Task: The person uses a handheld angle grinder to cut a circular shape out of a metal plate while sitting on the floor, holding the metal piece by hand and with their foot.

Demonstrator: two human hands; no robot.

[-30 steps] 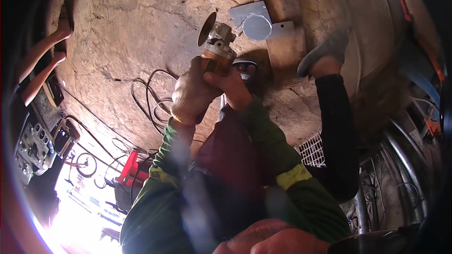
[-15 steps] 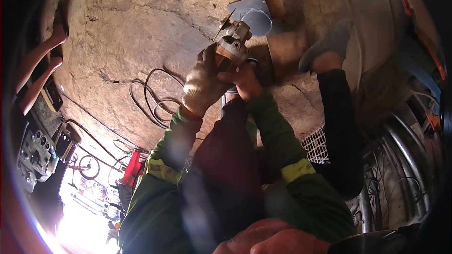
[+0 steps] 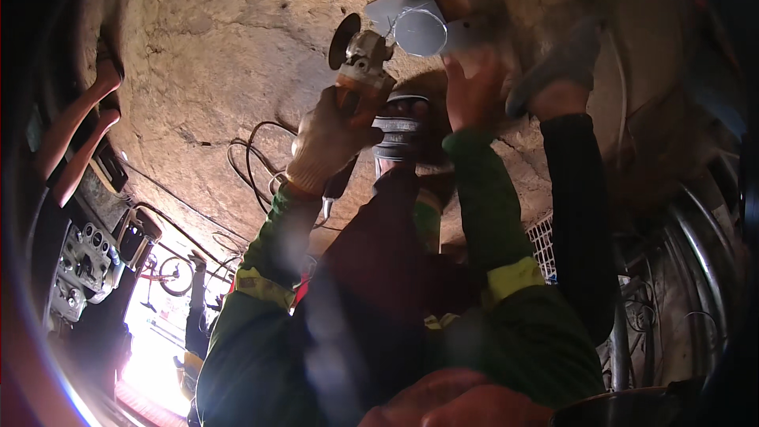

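In my left hand (image 3: 328, 142), covered by a pale knitted glove, is an angle grinder (image 3: 364, 71) with an orange-brown body, gripped around the body. Its dark disc (image 3: 343, 41) stands up at the far left of the tool, clear of the metal. My bare right hand (image 3: 474, 91) is open and slightly blurred, thumb and fingers apart, at the near right side of a grey metal plate (image 3: 402, 1). Whether its fingertips touch the plate is unclear. A bright circle line rings a round area (image 3: 420, 32) on the plate.
My sandalled foot (image 3: 399, 136) is just right of the grinder; my other shoe (image 3: 573, 55) stands farther right. A dark cable (image 3: 249, 166) loops on the ground to the left. Another person's bare feet (image 3: 109, 79), a metal engine part (image 3: 83, 269) and pipes (image 3: 700, 249) lie toward the sides.
My right hand has let go of the grinder and moved right to the plate. My left hand has swung the grinder left, away from the circle, turning its disc's face into view.
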